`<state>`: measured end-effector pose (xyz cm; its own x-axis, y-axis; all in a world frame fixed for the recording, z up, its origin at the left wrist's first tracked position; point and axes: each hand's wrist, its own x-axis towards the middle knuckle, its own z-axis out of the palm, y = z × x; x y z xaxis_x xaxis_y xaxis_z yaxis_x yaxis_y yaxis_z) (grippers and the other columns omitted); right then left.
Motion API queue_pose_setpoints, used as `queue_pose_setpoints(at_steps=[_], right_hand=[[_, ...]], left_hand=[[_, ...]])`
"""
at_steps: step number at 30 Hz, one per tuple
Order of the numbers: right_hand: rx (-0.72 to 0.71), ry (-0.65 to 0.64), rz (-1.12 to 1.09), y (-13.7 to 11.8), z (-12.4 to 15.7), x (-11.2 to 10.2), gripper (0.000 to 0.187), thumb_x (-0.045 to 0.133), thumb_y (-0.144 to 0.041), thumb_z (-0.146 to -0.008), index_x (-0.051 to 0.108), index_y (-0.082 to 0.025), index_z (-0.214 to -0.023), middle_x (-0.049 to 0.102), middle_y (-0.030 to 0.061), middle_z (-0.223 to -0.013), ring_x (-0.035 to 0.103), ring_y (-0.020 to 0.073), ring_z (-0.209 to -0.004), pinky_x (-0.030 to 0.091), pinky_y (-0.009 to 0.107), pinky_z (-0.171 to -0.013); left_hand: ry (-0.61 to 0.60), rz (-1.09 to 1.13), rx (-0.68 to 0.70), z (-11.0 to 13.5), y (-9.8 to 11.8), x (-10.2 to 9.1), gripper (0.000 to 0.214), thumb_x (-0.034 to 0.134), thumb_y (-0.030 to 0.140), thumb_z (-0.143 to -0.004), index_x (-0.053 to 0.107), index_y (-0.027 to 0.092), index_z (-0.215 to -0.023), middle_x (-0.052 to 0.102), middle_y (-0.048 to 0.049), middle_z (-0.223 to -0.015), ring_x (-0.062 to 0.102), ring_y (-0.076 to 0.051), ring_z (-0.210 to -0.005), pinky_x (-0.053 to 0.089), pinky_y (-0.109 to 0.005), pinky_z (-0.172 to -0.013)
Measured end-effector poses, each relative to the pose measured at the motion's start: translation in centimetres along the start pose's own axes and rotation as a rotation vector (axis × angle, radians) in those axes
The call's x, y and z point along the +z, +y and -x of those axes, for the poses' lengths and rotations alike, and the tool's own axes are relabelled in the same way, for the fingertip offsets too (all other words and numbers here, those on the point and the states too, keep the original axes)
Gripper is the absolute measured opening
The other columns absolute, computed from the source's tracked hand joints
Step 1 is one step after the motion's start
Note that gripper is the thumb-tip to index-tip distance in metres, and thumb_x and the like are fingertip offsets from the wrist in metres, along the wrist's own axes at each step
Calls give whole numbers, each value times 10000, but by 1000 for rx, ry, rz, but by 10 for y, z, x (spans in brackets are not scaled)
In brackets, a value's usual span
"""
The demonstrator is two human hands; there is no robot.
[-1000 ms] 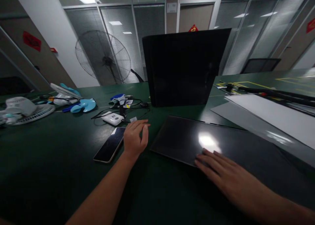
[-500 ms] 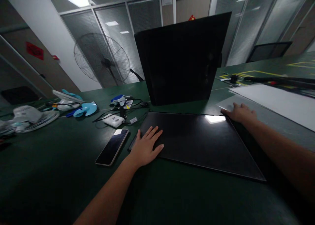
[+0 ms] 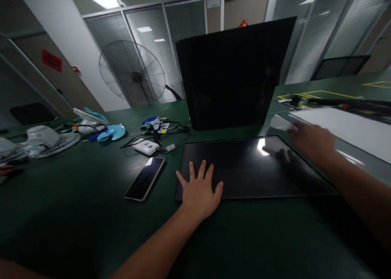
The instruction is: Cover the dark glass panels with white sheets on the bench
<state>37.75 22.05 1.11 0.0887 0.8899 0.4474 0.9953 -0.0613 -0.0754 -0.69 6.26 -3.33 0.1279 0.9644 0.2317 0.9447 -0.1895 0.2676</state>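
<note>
Green surface (image 3: 85, 222) carries, from left, pale fan parts (image 3: 44, 135) and a phone (image 3: 144, 179). The left hand (image 3: 200, 192) lies on the left end of a flat, glossy black panel (image 3: 244, 167), fingers spread wide, gripping nothing. Behind stands a dark upright board (image 3: 233, 77). Farther right, the right hand (image 3: 313, 142) pinches a thin pale flap (image 3: 279, 123) near the panel's far-right corner.

Head-worn view, looking forward and down, near the hands (image 3: 199, 194), across the green table (image 3: 79, 205)
</note>
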Motion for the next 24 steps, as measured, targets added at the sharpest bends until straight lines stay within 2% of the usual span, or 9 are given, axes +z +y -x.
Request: queue_pose_setpoints(at_steps=[5,7,10,12,14,16,20,22,24], right_hand=[[-329,-122,-106,-96,57,-21,629,314,-609,-1019,638,-207,-1379,711,165,-993,674,292,-809,539,505,-768],[-502,-226,-175,-133,93,-17,568,440,-611,-984,658,-253,-1367,719,119,-1148,691,289,-972,569,487,-850],[-678,-350,-275,-169,137,-17,622,470,-612,-979,594,-243,-1463,509,73,-1537,490,301,-1410,447,524,-1157],[-702,-495,-396,-177,151,-24,738,403,-650,-1001,436,-204,-1589,303,79,-1660,312,298,-1536,325,538,-1257],[-680,-644,-538,-177,151,-32,828,359,-710,-996,279,-213,-1653,141,61,-1703,199,285,-1578,265,517,-1293],[-661,-677,-624,-168,134,-34,804,299,-723,-1005,218,-274,-1667,82,9,-1713,157,257,-1590,255,494,-1300],[-492,-310,-382,-118,66,-9,720,199,-691,-1023,385,-317,-1608,292,-17,-1674,245,188,-1566,264,424,-1289],[-307,-201,-277,-72,29,10,749,227,-650,-1025,446,-185,-1569,310,84,-1665,164,233,-1588,117,476,-1313],[-98,-116,-170,-17,3,26,783,289,-606,-1011,395,-75,-1577,198,184,-1687,24,310,-1600,-4,564,-1286]], left_hand=[[57,28,-52,-5,2,0,652,464,634,-991,544,222,-1490,456,-189,-1612,284,-568,-1506,83,-911,-1093],[103,61,-119,-7,-4,-7,649,382,629,-1027,540,192,-1479,473,-215,-1593,365,-508,-1494,229,-830,-1135],[182,110,-198,-12,-22,-20,630,360,604,-1047,531,173,-1473,471,-220,-1589,489,-424,-1437,415,-649,-1132],[176,89,-182,-18,-37,-26,624,442,595,-1026,546,162,-1463,486,-211,-1576,519,-387,-1415,434,-572,-1144],[100,37,-119,-24,-52,-28,623,552,589,-977,584,176,-1443,506,-181,-1568,496,-370,-1433,407,-544,-1176],[4,1,-71,-28,-64,-27,629,627,582,-933,606,212,-1441,486,-155,-1593,452,-374,-1465,377,-560,-1193],[-131,-8,-35,-31,-75,-25,589,611,507,-953,538,349,-1515,305,-90,-1709,295,-392,-1561,298,-656,-1204],[-165,-17,-19,-31,-75,-27,573,596,418,-957,518,391,-1524,254,-54,-1728,247,-383,-1583,285,-663,-1209],[-167,-30,-17,-30,-72,-29,564,592,345,-939,561,351,-1502,291,-66,-1714,292,-365,-1570,313,-609,-1222]])
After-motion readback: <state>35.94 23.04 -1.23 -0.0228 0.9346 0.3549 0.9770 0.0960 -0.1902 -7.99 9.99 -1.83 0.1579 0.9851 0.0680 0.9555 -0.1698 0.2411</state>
